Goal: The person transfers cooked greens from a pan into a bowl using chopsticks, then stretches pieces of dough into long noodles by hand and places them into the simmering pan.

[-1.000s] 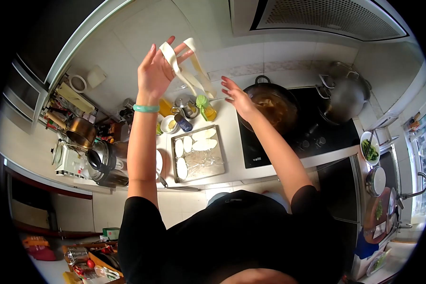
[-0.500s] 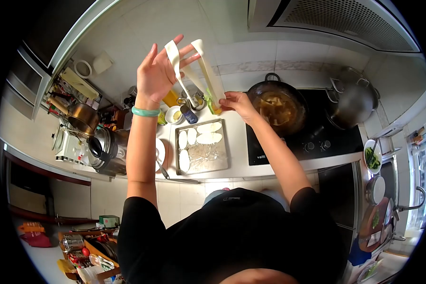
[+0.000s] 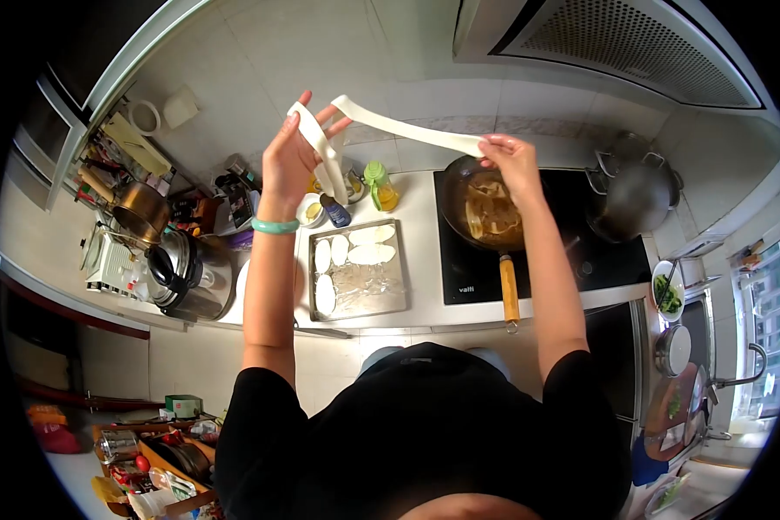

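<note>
A long, pale strip of noodle dough [image 3: 407,130] runs between my raised hands. It loops over the spread fingers of my left hand [image 3: 289,165], with part of it hanging down below them. My right hand [image 3: 513,166] pinches the far end of the strip beside the wok [image 3: 456,208], holding that stretch nearly level. In the wok, brown liquid [image 3: 498,227] surrounds some pale, flat pieces. Below my hands, a metal tray [image 3: 364,310] on the counter carries several flat, oval dough pieces [image 3: 371,253] and a sheet of clear plastic film [image 3: 364,284].
A green-topped oil bottle [image 3: 385,198], a dark blue container [image 3: 334,211] and a small bowl [image 3: 310,211] stand behind the tray. The wok's wooden handle [image 3: 509,290] sticks out toward me. A lidded pot [image 3: 634,204] sits on the stove's right; a bowl of greens [image 3: 667,295] is beyond it.
My right hand has moved right and up, drawing its end of the dough strip out sideways toward the wok. The left hand has lowered slightly, the strip still over its fingers.
</note>
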Available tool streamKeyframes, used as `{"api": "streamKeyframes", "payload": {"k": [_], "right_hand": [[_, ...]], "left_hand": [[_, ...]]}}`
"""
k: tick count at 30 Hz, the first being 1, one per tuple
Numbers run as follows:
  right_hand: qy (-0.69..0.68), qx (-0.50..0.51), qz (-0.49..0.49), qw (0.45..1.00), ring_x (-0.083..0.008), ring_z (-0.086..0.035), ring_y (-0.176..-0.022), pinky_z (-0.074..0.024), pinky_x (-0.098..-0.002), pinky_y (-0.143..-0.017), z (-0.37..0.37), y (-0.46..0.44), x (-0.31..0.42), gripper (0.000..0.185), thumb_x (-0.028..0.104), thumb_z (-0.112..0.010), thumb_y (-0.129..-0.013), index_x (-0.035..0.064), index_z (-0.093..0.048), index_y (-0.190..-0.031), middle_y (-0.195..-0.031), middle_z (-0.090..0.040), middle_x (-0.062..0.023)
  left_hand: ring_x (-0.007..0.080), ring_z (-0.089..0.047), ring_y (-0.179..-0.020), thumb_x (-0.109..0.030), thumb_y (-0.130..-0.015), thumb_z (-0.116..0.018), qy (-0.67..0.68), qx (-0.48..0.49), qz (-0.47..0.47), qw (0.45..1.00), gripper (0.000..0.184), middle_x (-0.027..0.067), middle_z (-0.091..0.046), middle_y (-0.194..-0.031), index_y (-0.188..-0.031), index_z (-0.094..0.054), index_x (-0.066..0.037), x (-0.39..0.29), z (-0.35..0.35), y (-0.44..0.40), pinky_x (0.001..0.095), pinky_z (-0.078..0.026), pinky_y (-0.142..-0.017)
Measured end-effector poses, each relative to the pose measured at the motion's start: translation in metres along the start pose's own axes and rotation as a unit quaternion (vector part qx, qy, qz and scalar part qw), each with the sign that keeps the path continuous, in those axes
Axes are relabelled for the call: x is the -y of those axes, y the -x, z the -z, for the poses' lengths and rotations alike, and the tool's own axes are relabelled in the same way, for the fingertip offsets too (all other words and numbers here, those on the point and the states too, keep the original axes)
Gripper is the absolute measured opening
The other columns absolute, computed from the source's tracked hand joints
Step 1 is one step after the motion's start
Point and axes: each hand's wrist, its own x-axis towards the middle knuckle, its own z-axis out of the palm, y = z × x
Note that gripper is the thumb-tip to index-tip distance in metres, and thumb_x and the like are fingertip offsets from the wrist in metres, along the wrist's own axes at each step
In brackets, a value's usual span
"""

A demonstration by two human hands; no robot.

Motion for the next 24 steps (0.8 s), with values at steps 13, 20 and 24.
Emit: {"api": "streamKeyframes", "payload": {"k": [13, 20, 24], "right_hand": [[0.508, 0.045, 0.257, 0.821, -0.0197, -0.063, -0.073, -0.049, -0.0308, -0.069, 0.02, 0.008, 0.249, 0.024, 0.02, -0.063, -0.078, -0.0002, -0.068, -0.092, -0.077, -0.066, -0.0139], [0.557, 0.072, 0.267, 0.783, -0.0182, -0.063, -0.061, -0.0473, -0.0285, -0.058, 0.01, 0.022, 0.289, 0.016, 0.011, -0.061, -0.073, -0.0033, -0.067, -0.076, -0.065, -0.064, -0.0136], [0.557, 0.06, 0.345, 0.753, -0.0179, -0.063, -0.061, -0.0471, -0.0281, -0.058, 0.015, 0.02, 0.304, 0.016, 0.011, -0.061, -0.073, -0.003, -0.067, -0.075, -0.064, -0.064, -0.0133]], "left_hand": [[0.0345, -0.051, -0.115, -0.032, -0.091, -0.043, 0.091, 0.065, 0.137, 0.984, 0.068, 0.0228, -0.049, -0.126, -0.142, -0.005, -0.008, 0.086, -0.045, 0.004, 0.0317, -0.046, -0.08], [0.0272, -0.062, -0.088, -0.027, -0.09, -0.049, 0.053, 0.133, 0.219, 0.965, 0.065, 0.0182, -0.061, -0.1, -0.14, -0.015, -0.005, 0.091, -0.077, -0.014, 0.0301, -0.045, -0.077], [0.0159, -0.06, -0.061, -0.024, -0.088, -0.054, -0.056, 0.157, 0.209, 0.964, 0.059, 0.0087, -0.062, -0.078, -0.136, -0.028, -0.002, 0.07, -0.098, -0.027, 0.0275, -0.047, -0.063]]}}
